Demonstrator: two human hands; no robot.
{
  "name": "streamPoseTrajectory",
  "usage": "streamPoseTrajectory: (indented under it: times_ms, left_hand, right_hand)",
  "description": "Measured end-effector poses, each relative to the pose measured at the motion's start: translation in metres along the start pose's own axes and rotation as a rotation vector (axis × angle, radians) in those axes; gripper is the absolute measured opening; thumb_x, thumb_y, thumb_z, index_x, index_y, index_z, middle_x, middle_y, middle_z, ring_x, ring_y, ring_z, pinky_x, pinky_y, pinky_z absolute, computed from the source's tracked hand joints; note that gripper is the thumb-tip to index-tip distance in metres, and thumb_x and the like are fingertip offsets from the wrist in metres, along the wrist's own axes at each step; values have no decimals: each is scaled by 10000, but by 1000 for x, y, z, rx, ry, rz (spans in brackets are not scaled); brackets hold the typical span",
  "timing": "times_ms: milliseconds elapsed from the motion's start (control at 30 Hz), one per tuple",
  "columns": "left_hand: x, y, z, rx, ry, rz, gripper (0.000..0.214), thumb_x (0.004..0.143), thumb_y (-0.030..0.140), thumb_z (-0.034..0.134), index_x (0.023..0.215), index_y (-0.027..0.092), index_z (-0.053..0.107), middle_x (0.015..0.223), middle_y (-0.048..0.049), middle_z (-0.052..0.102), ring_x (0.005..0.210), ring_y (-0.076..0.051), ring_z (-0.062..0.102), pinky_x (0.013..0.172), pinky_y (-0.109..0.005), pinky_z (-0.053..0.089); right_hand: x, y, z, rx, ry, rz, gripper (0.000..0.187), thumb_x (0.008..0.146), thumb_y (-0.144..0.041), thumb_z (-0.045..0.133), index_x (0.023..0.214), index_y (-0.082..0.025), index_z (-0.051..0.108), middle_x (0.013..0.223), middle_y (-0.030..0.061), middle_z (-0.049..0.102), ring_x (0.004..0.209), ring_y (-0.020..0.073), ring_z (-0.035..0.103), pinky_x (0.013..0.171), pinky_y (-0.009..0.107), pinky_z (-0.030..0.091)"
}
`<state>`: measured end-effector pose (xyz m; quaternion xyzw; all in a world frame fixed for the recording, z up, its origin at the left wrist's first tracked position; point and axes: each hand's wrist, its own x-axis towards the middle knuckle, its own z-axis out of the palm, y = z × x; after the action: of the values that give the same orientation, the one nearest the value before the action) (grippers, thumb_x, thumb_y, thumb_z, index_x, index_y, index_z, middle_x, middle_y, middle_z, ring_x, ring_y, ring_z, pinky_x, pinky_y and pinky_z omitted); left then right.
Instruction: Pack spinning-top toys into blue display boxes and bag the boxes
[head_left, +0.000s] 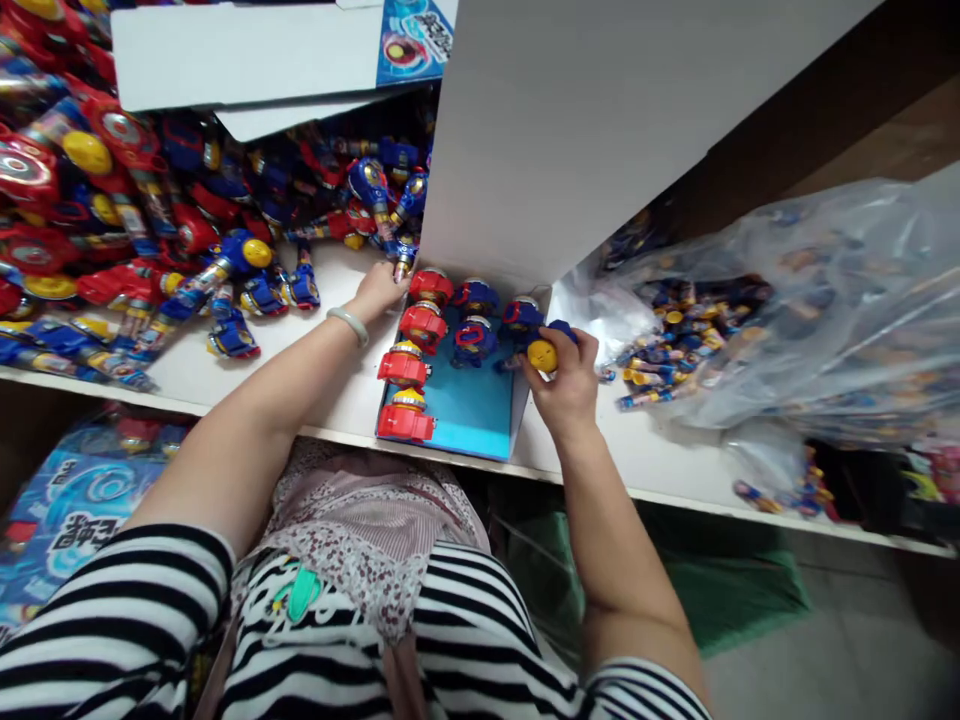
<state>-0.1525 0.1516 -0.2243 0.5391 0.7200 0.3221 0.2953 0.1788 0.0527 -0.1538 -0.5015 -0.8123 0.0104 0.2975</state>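
Observation:
A shallow blue box [469,412] lies on the white table in front of me, its white lid [570,130] standing up behind it. Several red toys [409,368] fill its left column and blue toys [474,335] lie further in. My right hand [566,385] is closed on a blue toy with a yellow knob [543,354] at the box's right wall. My left hand [379,292], with a pale bangle on the wrist, rests at the box's far left corner, fingers curled on something I cannot make out.
A big heap of loose red and blue toys [135,200] covers the table's left side. White cardboard sheets [247,55] lie at the back. A clear plastic bag [795,310] of small parts sits on the right. Printed boxes [67,510] lie below the table.

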Motion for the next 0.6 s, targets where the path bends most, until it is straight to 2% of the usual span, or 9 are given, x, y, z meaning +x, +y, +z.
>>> streamPoseTrajectory:
  times_ms: [67,133,167,233,300,333,467,600]
  left_hand:
    - [-1,-4,-9,-36,22,-31,168,779,268,675,857,156,578,793,-69,628,772,-206,563,737,-297,419]
    - [-7,-11,-23,-98,12,-80,163,740,227,667,838,169,550,703,-25,586,669,-173,530,654,-273,393]
    - [-12,-16,-30,-138,-12,-94,172,718,218,660,833,174,539,662,-7,561,615,-156,508,608,-261,374]
    - [-26,-24,-43,-212,-55,-94,188,684,227,643,827,181,529,602,23,512,524,-127,451,528,-243,323]
    - [-43,-33,-54,-272,-76,-76,202,653,255,639,805,183,527,568,37,475,483,-110,408,480,-233,283]
    - [-52,-36,-59,-300,-80,-65,214,639,272,643,797,183,530,563,40,466,478,-106,401,467,-230,275]
    - [-82,-48,-73,-410,-93,-42,288,589,308,686,807,183,545,580,45,470,477,-97,413,447,-225,295]
    - [-100,-45,-80,-505,-27,-23,314,559,282,699,807,188,533,610,42,482,487,-87,424,446,-223,317]
  right_hand:
    - [5,-6,-15,9,-146,-28,603,888,-340,594,1463,-246,440,1352,152,466,1106,287,650,921,463,605]
    - [13,-11,-30,-32,-317,-77,654,921,-302,521,1545,-248,334,1350,161,525,986,277,685,848,455,607]
    - [19,-12,-38,-82,-370,-83,644,936,-309,501,1553,-247,328,1284,157,591,910,276,692,790,442,599]
    - [29,-12,-47,-216,-406,-61,609,943,-424,532,1510,-236,416,1039,126,699,802,287,678,695,411,561]
    - [38,-10,-50,-316,-356,-42,640,889,-588,598,1407,-216,543,860,105,704,795,304,658,682,403,532]
    - [41,-8,-48,-338,-312,-49,658,856,-648,615,1345,-208,596,834,106,695,828,314,649,702,411,528]
    - [45,1,-32,-287,-138,-91,655,765,-712,682,1170,-197,682,1021,157,640,1028,361,583,841,497,521]
    - [41,6,-20,-152,-69,-46,580,776,-644,717,1165,-219,652,1197,174,546,1143,391,527,932,585,501]
